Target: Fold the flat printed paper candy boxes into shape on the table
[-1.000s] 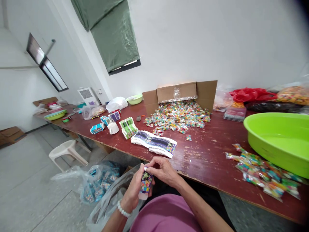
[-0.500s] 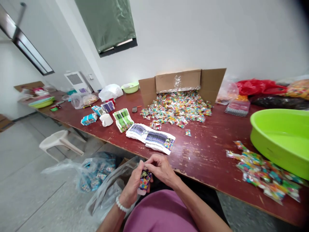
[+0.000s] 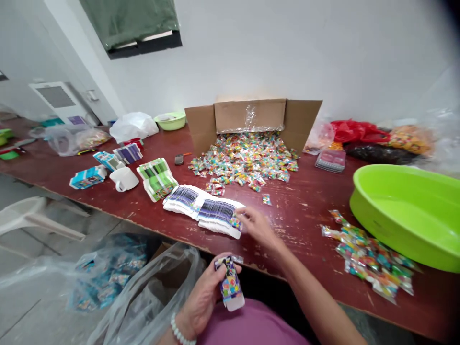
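My left hand (image 3: pixel 206 290) is wrapped round a small purple carton (image 3: pixel 230 283) with colourful printing. The carton is tilted, and its white end flap stands out on the side toward me. A bit of clear wrapper (image 3: pixel 237 259) shows by its far end. Over the table, my right hand (image 3: pixel 257 224) reaches to the right end of a fanned row of flat purple cartons (image 3: pixel 219 215). Its fingers are slightly apart and nothing shows in them; whether they touch the row I cannot tell. Green flat cartons (image 3: pixel 157 178) lie further left.
Small wrapped candies (image 3: pixel 247 160) spill from a cardboard box (image 3: pixel 251 115). More packets (image 3: pixel 373 258) lie beside a green basin (image 3: pixel 362 206) on the right. A white mug (image 3: pixel 124 179) and blue cartons (image 3: pixel 88 177) stand left. Plastic bags (image 3: pixel 151 292) hang below the table edge.
My right hand has left the carton and moved forward to the row of flat cartons. My left hand still holds the carton, now turned more into view. The camera view has swung right.
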Demonstrator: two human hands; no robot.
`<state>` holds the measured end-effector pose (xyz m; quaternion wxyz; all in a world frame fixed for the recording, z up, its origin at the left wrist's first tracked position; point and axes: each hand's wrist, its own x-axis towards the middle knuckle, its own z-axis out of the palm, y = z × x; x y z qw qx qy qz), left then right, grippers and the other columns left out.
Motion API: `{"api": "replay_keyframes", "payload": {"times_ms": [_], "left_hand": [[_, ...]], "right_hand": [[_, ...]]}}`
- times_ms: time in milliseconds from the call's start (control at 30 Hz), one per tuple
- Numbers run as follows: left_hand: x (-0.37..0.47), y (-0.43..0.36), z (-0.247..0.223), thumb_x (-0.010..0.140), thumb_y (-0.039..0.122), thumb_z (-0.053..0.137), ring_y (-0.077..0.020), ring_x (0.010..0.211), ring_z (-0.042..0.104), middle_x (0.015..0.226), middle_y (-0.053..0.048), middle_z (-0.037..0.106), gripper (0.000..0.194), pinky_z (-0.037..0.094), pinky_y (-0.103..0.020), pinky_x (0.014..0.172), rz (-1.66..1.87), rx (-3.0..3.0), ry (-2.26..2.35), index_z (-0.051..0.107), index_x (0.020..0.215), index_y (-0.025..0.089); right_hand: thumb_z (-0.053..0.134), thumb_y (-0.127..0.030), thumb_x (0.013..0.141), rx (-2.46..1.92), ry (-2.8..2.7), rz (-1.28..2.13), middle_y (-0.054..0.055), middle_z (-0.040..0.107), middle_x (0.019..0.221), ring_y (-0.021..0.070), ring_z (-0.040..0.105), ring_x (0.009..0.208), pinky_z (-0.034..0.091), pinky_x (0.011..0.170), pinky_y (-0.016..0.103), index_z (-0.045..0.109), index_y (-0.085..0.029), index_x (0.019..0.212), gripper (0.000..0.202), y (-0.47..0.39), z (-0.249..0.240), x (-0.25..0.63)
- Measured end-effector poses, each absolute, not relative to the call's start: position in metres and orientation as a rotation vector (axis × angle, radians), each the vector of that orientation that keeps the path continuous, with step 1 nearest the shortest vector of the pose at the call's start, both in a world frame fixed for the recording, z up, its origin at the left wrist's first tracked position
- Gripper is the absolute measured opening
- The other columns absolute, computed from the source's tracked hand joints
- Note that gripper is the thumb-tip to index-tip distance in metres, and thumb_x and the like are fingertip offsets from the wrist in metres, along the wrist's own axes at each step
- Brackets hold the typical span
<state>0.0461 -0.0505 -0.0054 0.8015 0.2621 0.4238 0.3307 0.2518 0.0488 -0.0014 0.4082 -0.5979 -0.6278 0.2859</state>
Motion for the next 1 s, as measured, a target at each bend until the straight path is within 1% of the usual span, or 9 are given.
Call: {"api": "replay_keyframes", "payload": {"times_ms": [67,167,367,467,600,667,767,933,1000], "left_hand": [[0.036,-0.051,-0.011,0.077,0.034,0.078,-0.0195,0.086,0.064,0.107,-0.011,0.068,0.045,0.052,-0.034,0.076,0.605,0.552,0.892,0.058,0.114,0.018],[0.011,-0.045,-0.018,0.064,0.029,0.085,-0.0170,0.075,0.060,0.088,-0.005,0.066,0.043,0.050,-0.032,0.072,0.547,0.623,0.903,0.061,0.097,0.017],[-0.045,-0.016,-0.026,0.049,0.024,0.088,-0.0110,0.067,0.048,0.074,0.003,0.060,0.047,0.035,-0.021,0.060,0.004,1.242,0.953,0.071,0.092,0.016],[-0.048,-0.010,-0.028,0.056,0.032,0.086,-0.0119,0.070,0.050,0.078,0.002,0.062,0.043,0.038,-0.023,0.064,-0.024,1.244,0.893,0.068,0.092,0.016],[-0.020,-0.008,-0.013,0.080,0.040,0.069,-0.0157,0.079,0.061,0.105,-0.005,0.064,0.046,0.043,-0.025,0.065,0.369,1.061,0.917,0.051,0.119,0.023],[0.000,-0.006,-0.001,0.086,0.038,0.062,-0.0167,0.077,0.065,0.104,-0.007,0.064,0.041,0.044,-0.025,0.062,0.480,1.061,0.892,0.045,0.120,0.022],[0.024,-0.005,0.013,0.089,0.030,0.058,-0.0133,0.073,0.064,0.095,-0.003,0.063,0.032,0.047,-0.026,0.067,0.557,1.133,0.816,0.045,0.117,0.021],[0.042,-0.007,0.019,0.083,0.017,0.059,-0.0100,0.061,0.059,0.087,0.002,0.059,0.030,0.048,-0.024,0.058,0.636,1.119,0.833,0.047,0.110,0.021],[0.045,-0.005,0.018,0.083,0.021,0.058,-0.0110,0.057,0.060,0.084,0.001,0.061,0.028,0.048,-0.023,0.053,0.689,1.040,0.827,0.048,0.110,0.021]], "right_hand": [[0.051,-0.018,0.089,-1.669,-1.459,0.596,0.012,0.064,0.122,0.0261,0.056,0.117,0.041,0.102,0.040,0.069,-0.018,0.111,0.029,0.080,-0.004,0.290],[0.059,-0.013,0.080,-1.846,-1.344,0.542,0.019,0.057,0.132,0.0342,0.050,0.124,0.033,0.107,0.048,0.070,-0.014,0.109,0.032,0.112,-0.014,0.334],[0.074,-0.018,0.065,-1.893,-1.253,0.672,0.009,0.071,0.094,0.0277,0.064,0.096,0.046,0.087,0.038,0.072,-0.017,0.087,0.022,0.125,-0.023,0.361],[0.073,-0.035,0.069,-1.786,-1.199,0.764,0.006,0.070,0.079,0.0234,0.066,0.079,0.049,0.070,0.033,0.070,-0.016,0.086,0.025,0.107,-0.014,0.347],[0.070,-0.049,0.074,-1.541,-1.189,0.973,0.004,0.070,0.082,0.0179,0.065,0.070,0.049,0.058,0.027,0.066,-0.019,0.097,0.038,0.056,0.001,0.291],[0.074,-0.043,0.074,-1.268,-1.129,1.169,0.004,0.071,0.085,0.0161,0.065,0.069,0.049,0.059,0.025,0.064,-0.019,0.099,0.036,0.029,0.008,0.255],[0.073,-0.034,0.078,-1.135,-1.120,1.160,0.000,0.069,0.084,0.0141,0.063,0.068,0.049,0.061,0.024,0.059,-0.022,0.107,0.035,0.002,0.015,0.216],[0.064,-0.034,0.088,-1.169,-1.393,1.184,-0.003,0.062,0.064,0.0121,0.059,0.052,0.046,0.052,0.023,0.066,-0.021,0.089,0.013,-0.010,0.024,0.208],[0.058,-0.036,0.092,-1.145,-1.519,1.138,0.002,0.066,0.076,0.0154,0.065,0.068,0.050,0.060,0.025,0.069,-0.021,0.087,0.020,-0.011,0.026,0.213]]}}
